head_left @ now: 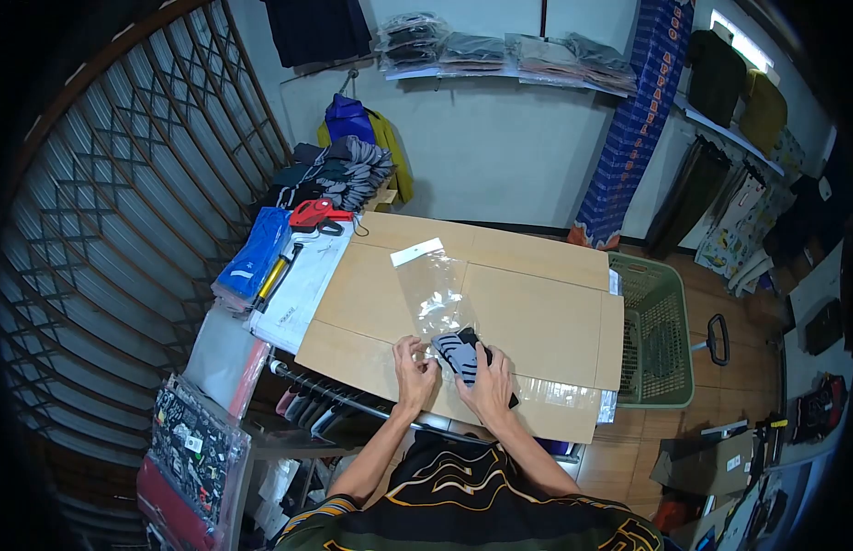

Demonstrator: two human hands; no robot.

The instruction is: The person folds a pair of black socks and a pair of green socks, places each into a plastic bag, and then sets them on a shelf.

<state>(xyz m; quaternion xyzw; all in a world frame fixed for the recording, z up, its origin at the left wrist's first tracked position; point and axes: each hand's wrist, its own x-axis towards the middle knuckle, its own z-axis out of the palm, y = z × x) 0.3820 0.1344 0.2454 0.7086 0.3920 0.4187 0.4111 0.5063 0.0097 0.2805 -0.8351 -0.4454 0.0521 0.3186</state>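
A folded pair of grey and black striped socks point(456, 356) lies at the lower end of a clear plastic bag point(434, 296) on the cardboard. My right hand point(489, 384) grips the socks, with the thumb and fingers on their right side. To their left, my left hand point(415, 375) has its fingers curled in a pinch at the near edge of the bag; the pinched film is hard to make out. The bag lies flat, its white header strip point(416, 252) pointing away from me.
Flattened cardboard point(537, 308) covers the table. On the left are a red tape dispenser point(318, 217), a yellow-black cutter point(273, 278) and blue packets point(252, 253). Striped knitwear point(353, 174) is piled behind. A green basket point(670, 395) stands at the right.
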